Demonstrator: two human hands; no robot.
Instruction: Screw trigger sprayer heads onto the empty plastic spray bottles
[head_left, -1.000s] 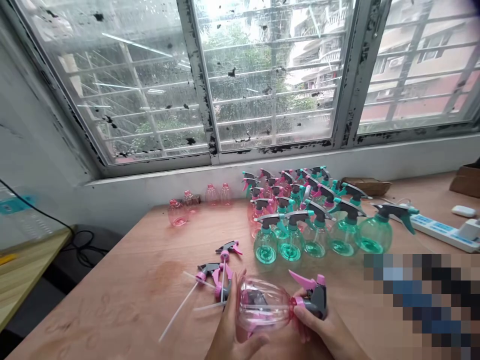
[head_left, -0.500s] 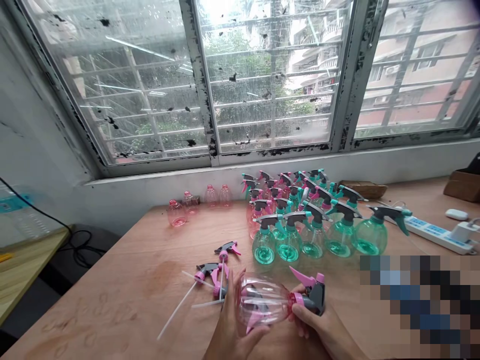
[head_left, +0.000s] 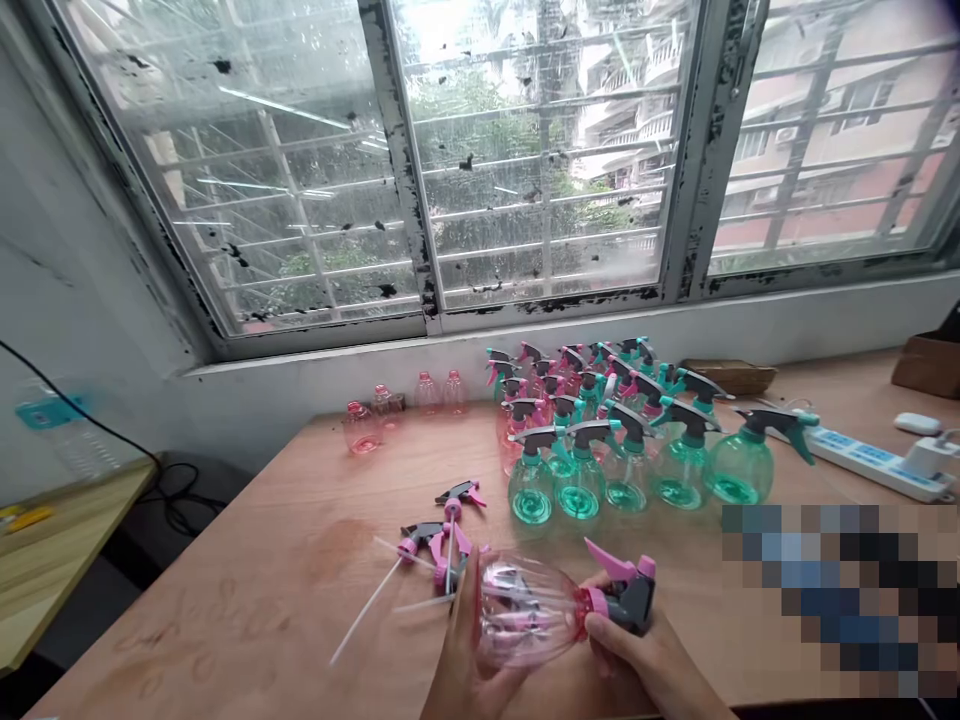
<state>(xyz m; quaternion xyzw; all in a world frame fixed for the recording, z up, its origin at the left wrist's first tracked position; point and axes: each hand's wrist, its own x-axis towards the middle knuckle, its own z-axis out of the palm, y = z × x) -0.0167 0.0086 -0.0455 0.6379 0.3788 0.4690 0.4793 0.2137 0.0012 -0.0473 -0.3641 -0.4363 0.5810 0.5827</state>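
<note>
A clear pink spray bottle lies sideways between my hands, its neck to the right. My left hand is wrapped round the base end of it. At the neck, my right hand pinches the pink collar of the black and pink spray head, which sits on the bottle's mouth. The thread under the collar is hidden. Just left of the bottle, loose trigger spray heads with pink collars and clear dip tubes lie on the table, partly behind my left hand.
Green and pink spray bottles with heads on stand in rows behind my hands. Several headless pink bottles stand at the back left. A white power strip lies right, near a brown cardboard box. The wooden table meets the window wall.
The bottle has turned slightly in my hands, and both hands keep their hold on it. The whole view has shifted a little.
</note>
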